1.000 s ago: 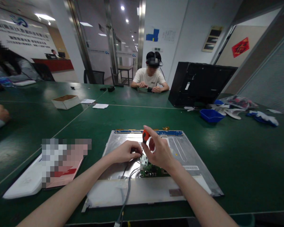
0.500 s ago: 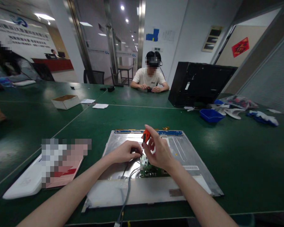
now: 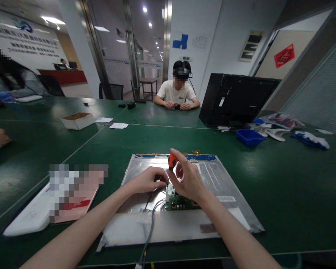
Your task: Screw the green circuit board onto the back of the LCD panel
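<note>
Upright in my right hand (image 3: 186, 177) is a screwdriver (image 3: 172, 160) with an orange and black handle, its tip pointing down at the corner of a green circuit board (image 3: 175, 203). My left hand (image 3: 149, 179) is closed beside that corner, thumb and forefinger pinched near the screwdriver's tip. Whatever lies between those fingertips is too small to make out. The board sits on the silver metal back of a display panel (image 3: 226, 213), partly covered by my right hand. Grey cables (image 3: 152, 228) run from the board over the panel's near edge.
A white case (image 3: 30, 213) and a pink packet (image 3: 78, 209) lie left of the panel. Farther off are an open cardboard box (image 3: 77, 121), a black monitor housing (image 3: 235, 101) and a blue tray (image 3: 249, 137). A co-worker (image 3: 177, 91) sits across the green table.
The screwdriver's handle has turned slightly in my right fingers. My left hand stays in place. At the far left, another person's hand has shifted a little to the right.
</note>
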`<action>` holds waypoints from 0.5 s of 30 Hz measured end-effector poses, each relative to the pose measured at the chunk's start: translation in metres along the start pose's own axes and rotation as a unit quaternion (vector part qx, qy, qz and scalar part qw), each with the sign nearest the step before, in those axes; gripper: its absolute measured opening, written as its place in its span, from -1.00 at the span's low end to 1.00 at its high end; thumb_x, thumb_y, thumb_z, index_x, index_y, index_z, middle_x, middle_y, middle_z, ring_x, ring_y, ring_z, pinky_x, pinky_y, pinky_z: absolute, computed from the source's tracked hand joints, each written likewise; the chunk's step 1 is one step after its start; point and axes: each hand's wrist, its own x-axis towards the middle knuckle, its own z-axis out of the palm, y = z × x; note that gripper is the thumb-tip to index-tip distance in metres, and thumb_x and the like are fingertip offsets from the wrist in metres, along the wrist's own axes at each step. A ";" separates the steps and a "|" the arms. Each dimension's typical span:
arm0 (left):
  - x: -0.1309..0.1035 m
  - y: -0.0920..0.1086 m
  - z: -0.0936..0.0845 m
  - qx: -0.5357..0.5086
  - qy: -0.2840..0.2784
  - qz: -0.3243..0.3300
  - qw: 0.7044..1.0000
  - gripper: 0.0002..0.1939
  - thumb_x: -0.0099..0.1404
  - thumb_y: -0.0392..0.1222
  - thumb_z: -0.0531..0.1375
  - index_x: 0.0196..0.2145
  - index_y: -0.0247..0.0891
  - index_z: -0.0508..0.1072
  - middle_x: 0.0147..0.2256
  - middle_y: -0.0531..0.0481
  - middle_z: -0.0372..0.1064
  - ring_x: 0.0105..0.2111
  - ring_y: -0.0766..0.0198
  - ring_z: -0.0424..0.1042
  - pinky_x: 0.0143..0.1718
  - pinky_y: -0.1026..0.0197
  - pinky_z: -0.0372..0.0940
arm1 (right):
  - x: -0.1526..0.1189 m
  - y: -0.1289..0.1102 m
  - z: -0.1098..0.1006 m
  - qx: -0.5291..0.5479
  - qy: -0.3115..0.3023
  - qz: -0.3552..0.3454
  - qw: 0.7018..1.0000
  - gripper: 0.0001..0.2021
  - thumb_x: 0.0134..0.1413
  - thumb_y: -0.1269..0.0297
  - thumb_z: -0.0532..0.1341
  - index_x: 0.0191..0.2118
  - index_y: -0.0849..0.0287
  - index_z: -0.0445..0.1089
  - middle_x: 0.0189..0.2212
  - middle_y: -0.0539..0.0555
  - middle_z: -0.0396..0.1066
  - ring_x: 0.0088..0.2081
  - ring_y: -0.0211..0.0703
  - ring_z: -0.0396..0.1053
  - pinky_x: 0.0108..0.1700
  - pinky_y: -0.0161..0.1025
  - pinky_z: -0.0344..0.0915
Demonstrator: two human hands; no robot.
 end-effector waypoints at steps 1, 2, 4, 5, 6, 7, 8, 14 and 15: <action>0.000 0.000 0.000 0.000 -0.002 -0.003 1.000 -0.93 0.17 -0.37 0.20 -0.34 -0.32 0.48 -0.40 0.01 0.43 -0.37 0.26 0.38 -0.30 0.25 0.26 | -0.001 0.000 0.000 0.005 -0.005 0.003 1.000 -0.37 0.14 0.40 0.12 0.30 0.10 -0.09 -0.44 -0.05 0.33 -0.57 -0.30 0.23 -0.57 -0.31 0.15; 0.000 -0.001 0.000 -0.002 -0.005 -0.007 1.000 -0.93 0.18 -0.36 0.21 -0.34 -0.33 0.48 -0.40 0.01 0.43 -0.38 0.26 0.38 -0.31 0.25 0.26 | -0.001 0.000 0.000 0.009 -0.010 0.007 1.000 -0.36 0.14 0.41 0.11 0.30 0.11 -0.11 -0.45 -0.05 0.32 -0.57 -0.30 0.24 -0.56 -0.30 0.16; 0.000 -0.002 0.001 -0.008 -0.011 -0.012 1.000 -0.92 0.19 -0.35 0.20 -0.32 -0.33 0.48 -0.39 0.01 0.43 -0.38 0.27 0.38 -0.31 0.25 0.26 | -0.002 0.000 0.001 0.008 -0.012 0.014 1.000 -0.35 0.14 0.42 0.10 0.31 0.12 -0.12 -0.46 -0.05 0.32 -0.57 -0.29 0.25 -0.56 -0.30 0.17; 0.000 -0.003 0.001 -0.012 -0.013 -0.013 1.000 -0.92 0.19 -0.35 0.20 -0.32 -0.33 0.49 -0.39 0.01 0.43 -0.38 0.27 0.38 -0.31 0.25 0.26 | -0.002 0.001 0.001 0.005 -0.010 0.017 1.000 -0.36 0.14 0.41 0.10 0.31 0.12 -0.12 -0.47 -0.06 0.31 -0.57 -0.29 0.25 -0.56 -0.30 0.17; 0.000 -0.004 0.001 -0.014 -0.013 -0.013 1.000 -0.91 0.19 -0.35 0.20 -0.31 -0.33 0.49 -0.39 0.01 0.43 -0.38 0.27 0.38 -0.31 0.25 0.26 | -0.002 0.001 0.001 0.000 -0.007 0.018 1.000 -0.36 0.14 0.40 0.11 0.30 0.11 -0.11 -0.48 -0.07 0.31 -0.58 -0.29 0.24 -0.56 -0.30 0.16; 0.000 -0.004 0.001 -0.017 -0.012 -0.012 1.000 -0.91 0.19 -0.35 0.21 -0.31 -0.32 0.49 -0.38 0.01 0.43 -0.38 0.27 0.38 -0.30 0.26 0.26 | -0.002 0.001 0.002 -0.004 -0.003 0.016 1.000 -0.38 0.14 0.40 0.11 0.29 0.10 -0.10 -0.48 -0.08 0.30 -0.59 -0.30 0.23 -0.56 -0.30 0.15; 0.000 -0.004 0.001 -0.019 -0.010 -0.010 1.000 -0.92 0.19 -0.35 0.21 -0.31 -0.32 0.49 -0.38 0.02 0.43 -0.37 0.28 0.38 -0.30 0.26 0.26 | -0.002 0.001 0.002 -0.009 0.002 0.012 1.000 -0.39 0.15 0.39 0.12 0.28 0.09 -0.09 -0.49 -0.09 0.29 -0.60 -0.31 0.21 -0.57 -0.31 0.14; 0.000 -0.003 0.001 -0.015 -0.006 0.009 1.000 -0.95 0.19 -0.34 0.21 -0.38 -0.29 0.49 -0.41 0.05 0.42 -0.38 0.29 0.36 -0.29 0.26 0.25 | 0.000 0.001 0.001 -0.023 0.017 -0.010 1.000 -0.41 0.16 0.33 0.17 0.25 0.04 -0.06 -0.49 -0.10 0.26 -0.63 -0.34 0.11 -0.58 -0.31 0.07; 0.000 -0.003 0.001 -0.014 -0.006 0.007 1.000 -0.96 0.20 -0.34 0.21 -0.38 -0.28 0.49 -0.41 0.05 0.42 -0.38 0.29 0.36 -0.29 0.25 0.25 | 0.000 0.000 0.000 -0.021 0.015 -0.009 1.000 -0.42 0.16 0.32 0.16 0.25 0.04 -0.06 -0.48 -0.09 0.26 -0.62 -0.34 0.13 -0.58 -0.30 0.08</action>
